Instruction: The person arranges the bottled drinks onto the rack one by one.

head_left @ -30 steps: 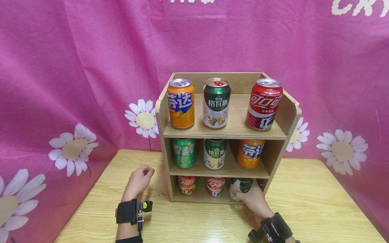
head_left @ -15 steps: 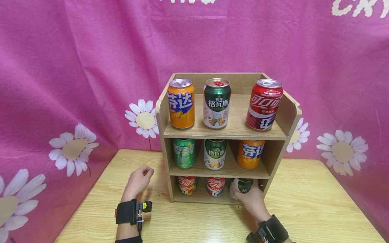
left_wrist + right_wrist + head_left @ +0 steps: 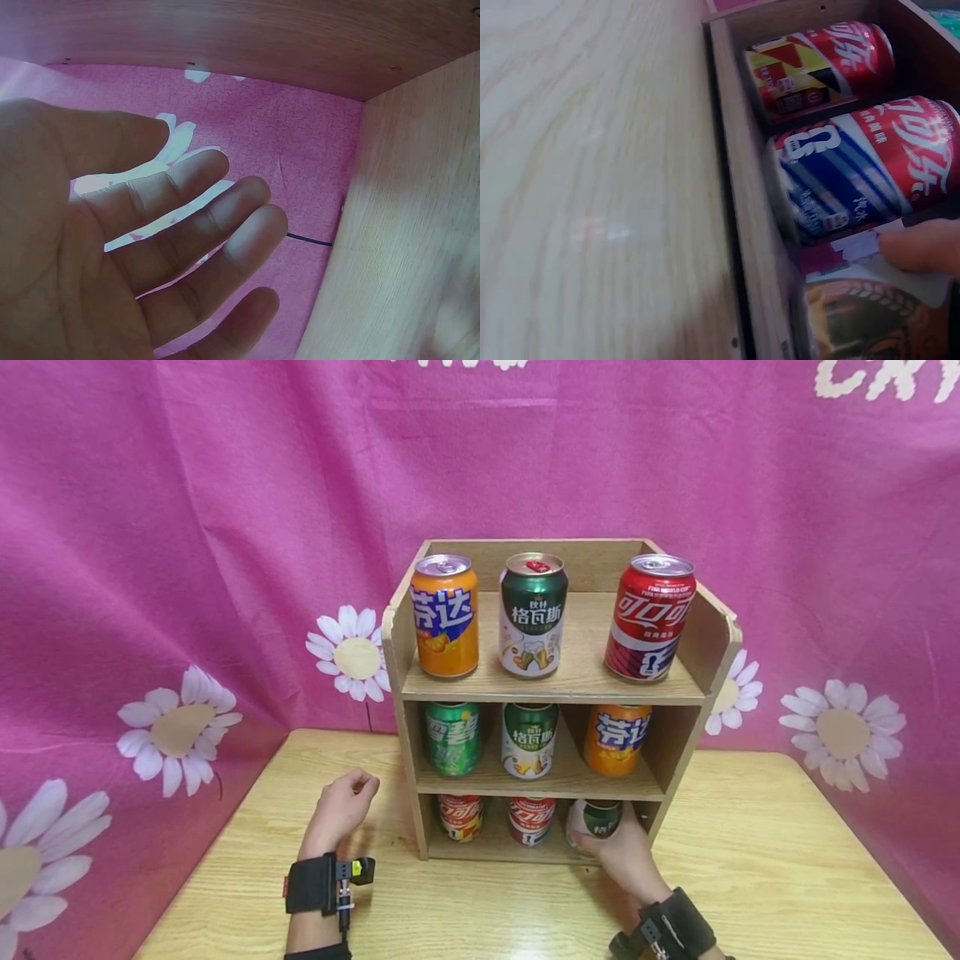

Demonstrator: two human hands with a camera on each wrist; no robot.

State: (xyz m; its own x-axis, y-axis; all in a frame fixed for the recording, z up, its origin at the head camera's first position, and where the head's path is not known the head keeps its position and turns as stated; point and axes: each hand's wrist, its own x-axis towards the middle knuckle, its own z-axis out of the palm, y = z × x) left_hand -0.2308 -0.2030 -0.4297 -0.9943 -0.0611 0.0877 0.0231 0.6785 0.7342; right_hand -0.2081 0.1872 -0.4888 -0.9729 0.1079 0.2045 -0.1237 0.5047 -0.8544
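My right hand (image 3: 628,853) grips a green-and-white kvass can (image 3: 602,817) at the right end of the shelf unit's bottom level. Its front label faces partly forward. In the right wrist view a fingertip (image 3: 919,246) presses on that can's white side (image 3: 874,319). Two red cola cans stand left of it, one in the middle (image 3: 532,822) and one at the left (image 3: 461,818). My left hand (image 3: 347,800) stays left of the wooden shelf unit (image 3: 555,697), fingers loosely bent around nothing; the left wrist view shows the palm bare.
On the middle shelf stand a green Sprite can (image 3: 453,739), a kvass can (image 3: 530,742) and an orange Fanta can (image 3: 617,741). The top shelf bears another Fanta can (image 3: 446,617), kvass can (image 3: 534,617) and cola can (image 3: 649,618). A pink daisy curtain (image 3: 225,527) hangs behind the table (image 3: 247,860).
The kvass can in my right hand has turned, so that its label characters now show at the front. My right wrist has shifted slightly left. The left hand has not moved.
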